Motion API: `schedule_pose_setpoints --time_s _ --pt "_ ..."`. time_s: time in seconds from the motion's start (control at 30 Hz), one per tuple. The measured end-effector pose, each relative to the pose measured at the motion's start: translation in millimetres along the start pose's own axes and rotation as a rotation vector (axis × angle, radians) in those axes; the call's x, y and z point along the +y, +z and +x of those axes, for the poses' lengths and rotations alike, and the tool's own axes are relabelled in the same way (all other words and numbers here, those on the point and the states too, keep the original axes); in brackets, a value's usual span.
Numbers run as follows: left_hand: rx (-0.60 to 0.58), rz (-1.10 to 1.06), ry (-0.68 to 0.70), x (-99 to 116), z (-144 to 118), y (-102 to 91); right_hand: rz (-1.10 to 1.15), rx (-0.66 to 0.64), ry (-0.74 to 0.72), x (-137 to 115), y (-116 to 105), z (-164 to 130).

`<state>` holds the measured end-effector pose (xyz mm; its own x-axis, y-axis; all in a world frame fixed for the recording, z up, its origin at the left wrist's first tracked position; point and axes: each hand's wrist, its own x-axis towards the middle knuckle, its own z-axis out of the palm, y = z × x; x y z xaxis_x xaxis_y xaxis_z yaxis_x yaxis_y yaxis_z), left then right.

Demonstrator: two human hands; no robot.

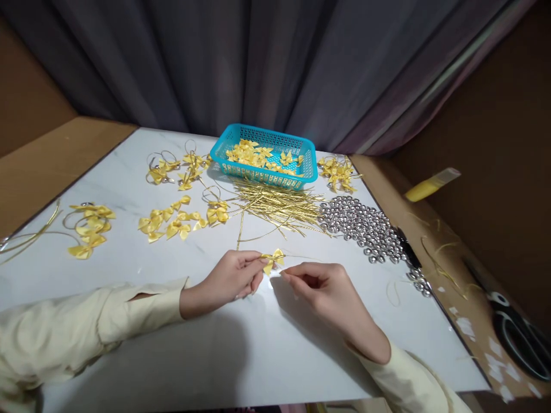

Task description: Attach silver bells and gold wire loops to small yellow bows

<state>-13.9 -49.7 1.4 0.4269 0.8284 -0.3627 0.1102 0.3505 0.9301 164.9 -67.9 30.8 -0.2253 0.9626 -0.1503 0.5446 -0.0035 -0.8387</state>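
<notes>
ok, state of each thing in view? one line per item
left hand: pinching the yellow bow
right hand: fingertips pinched just right of the bow, contents too small to tell
yellow bow: held just above the table
blue basket: upright, partly filled with bows
gold wires: loose pile before the basket
silver bells: loose heap at right
scissors: lying off the table's right edge
</notes>
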Motion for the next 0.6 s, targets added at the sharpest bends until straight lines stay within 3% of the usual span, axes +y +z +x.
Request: schedule_pose_setpoints --time_s 0.2,0.37,0.43,0.5,0.6 --pt "-0.001 -0.01 0.002 0 0 -0.7 0.02 0.053 0.009 -5 -25 -4" --pt "0.002 -0.004 -0.015 0 1 -1.4 0.135 0.333 0.005 -6 -49 -10" --pt "0.005 -0.004 -0.023 0 0 -1.6 0.16 0.388 -0.009 -8 -53 -12" --pt "0.004 -0.001 -0.02 -1 0 -1.7 0.142 0.315 -0.036 -10 -52 -13" --pt "-0.003 0.0 -0.007 -2 1 -1.8 0.025 0.037 -0.083 -10 -38 -12"
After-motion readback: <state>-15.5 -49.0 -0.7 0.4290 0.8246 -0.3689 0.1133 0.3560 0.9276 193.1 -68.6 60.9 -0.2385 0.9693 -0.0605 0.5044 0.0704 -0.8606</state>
